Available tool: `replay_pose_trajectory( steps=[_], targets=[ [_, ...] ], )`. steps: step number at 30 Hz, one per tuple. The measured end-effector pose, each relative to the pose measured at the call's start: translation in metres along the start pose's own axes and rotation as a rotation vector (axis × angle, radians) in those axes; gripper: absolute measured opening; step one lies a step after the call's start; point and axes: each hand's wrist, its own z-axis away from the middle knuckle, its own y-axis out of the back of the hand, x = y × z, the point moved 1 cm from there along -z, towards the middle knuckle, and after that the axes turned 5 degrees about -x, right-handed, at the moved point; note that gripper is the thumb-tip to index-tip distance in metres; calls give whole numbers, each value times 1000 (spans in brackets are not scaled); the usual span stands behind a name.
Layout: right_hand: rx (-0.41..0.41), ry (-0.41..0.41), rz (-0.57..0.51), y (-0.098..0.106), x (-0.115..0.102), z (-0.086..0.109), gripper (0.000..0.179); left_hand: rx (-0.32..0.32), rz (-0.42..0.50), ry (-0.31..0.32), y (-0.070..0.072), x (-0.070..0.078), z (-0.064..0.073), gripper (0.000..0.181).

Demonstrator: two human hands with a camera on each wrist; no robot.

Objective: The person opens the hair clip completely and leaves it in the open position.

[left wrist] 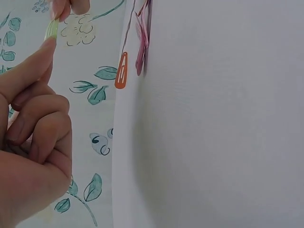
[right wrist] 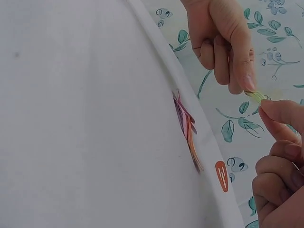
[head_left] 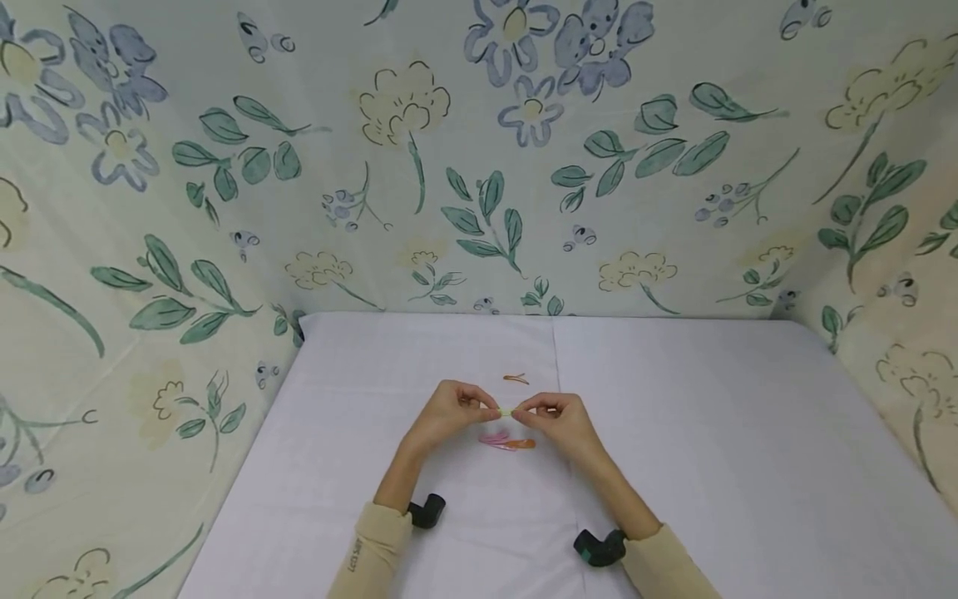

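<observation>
A small yellow-green hair clip point(head_left: 506, 413) spans the gap between my two hands above the white table. My left hand point(head_left: 452, 410) pinches one end of it between thumb and forefinger; its other fingers curl in toward the palm in the left wrist view. At the opposite end, my right hand point(head_left: 557, 420) pinches the clip point(right wrist: 256, 96) the same way. Just nearer than the hands lies a small pile of pink hair clips point(head_left: 496, 438) and orange hair clips point(head_left: 521, 444). Beyond the hands rests a single orange snap clip point(head_left: 516, 378), its slot showing in the right wrist view.
White cloth covers the table point(head_left: 674, 449), with a crease running front to back. A floral curtain point(head_left: 479, 225) hangs behind the table and along its sides. Black wrist cameras point(head_left: 601, 548) sit at both beige sleeves point(head_left: 377, 545).
</observation>
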Motion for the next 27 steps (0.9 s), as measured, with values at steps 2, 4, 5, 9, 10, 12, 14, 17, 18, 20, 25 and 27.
replay_pose_trajectory(
  steps=[2,4,5,9,10,12,14,17,18,20,25,27],
  targets=[
    [-35,2,13,1,0,1,12,7,14,-4,1,0,0,12],
    [-50,12,14,2,1,1,12,7,33,-7,1,1,0,14],
    [-54,26,11,3,1,0,12,7,43,-10,1,1,0,15],
    [-67,93,-9,7,3,-1,11,5,69,-29,-2,0,-1,19],
    [-69,113,-17,8,4,-1,11,6,72,-34,-2,-1,-1,19],
    [-68,136,-24,9,6,-2,11,17,64,-45,-3,-2,-2,18],
    [-61,155,-26,9,8,-3,11,36,39,-60,-5,-3,-3,16],
    [-36,175,-17,9,10,-4,10,81,-7,-90,-6,-3,-3,11],
    [-24,179,-8,8,10,-4,10,97,-18,-103,-7,-2,-3,10],
    [0,183,16,7,10,-4,9,126,-29,-135,-8,-1,-4,6],
    [55,159,55,4,9,-3,10,165,-14,-248,-11,1,-5,5],
    [75,152,59,3,9,-2,10,170,7,-279,-13,2,-5,6]
  ],
)
